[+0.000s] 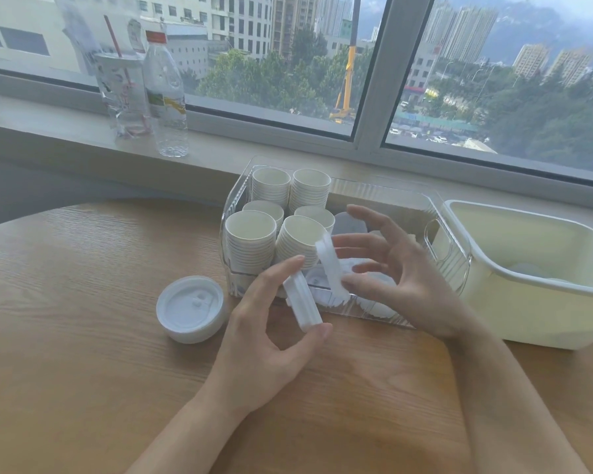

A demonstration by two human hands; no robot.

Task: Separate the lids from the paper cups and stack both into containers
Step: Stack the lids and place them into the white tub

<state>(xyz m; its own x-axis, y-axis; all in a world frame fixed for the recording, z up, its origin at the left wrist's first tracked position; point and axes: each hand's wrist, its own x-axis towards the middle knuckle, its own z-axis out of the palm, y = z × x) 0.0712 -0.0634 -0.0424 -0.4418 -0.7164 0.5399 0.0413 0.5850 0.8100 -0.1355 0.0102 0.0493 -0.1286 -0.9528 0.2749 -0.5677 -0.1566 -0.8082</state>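
Above counter [83, 336], left hand [271, 323]: pinches lid stack [303, 304] on edge.
Right hand [401, 268]: fingers spread, touching 1 tilted lid [327, 260].
Clear bin [449, 248]: 6 cup stacks [250, 241].

Wood table [83, 336], window [254, 63] w/ city view, daylight

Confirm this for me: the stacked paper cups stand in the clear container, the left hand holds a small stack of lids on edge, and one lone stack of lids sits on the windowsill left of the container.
One detail is wrong. The head view shows the lone stack of lids resting on the wooden table, not the windowsill. The rest holds: the paper cups stand in the clear container, and the left hand holds lids on edge.
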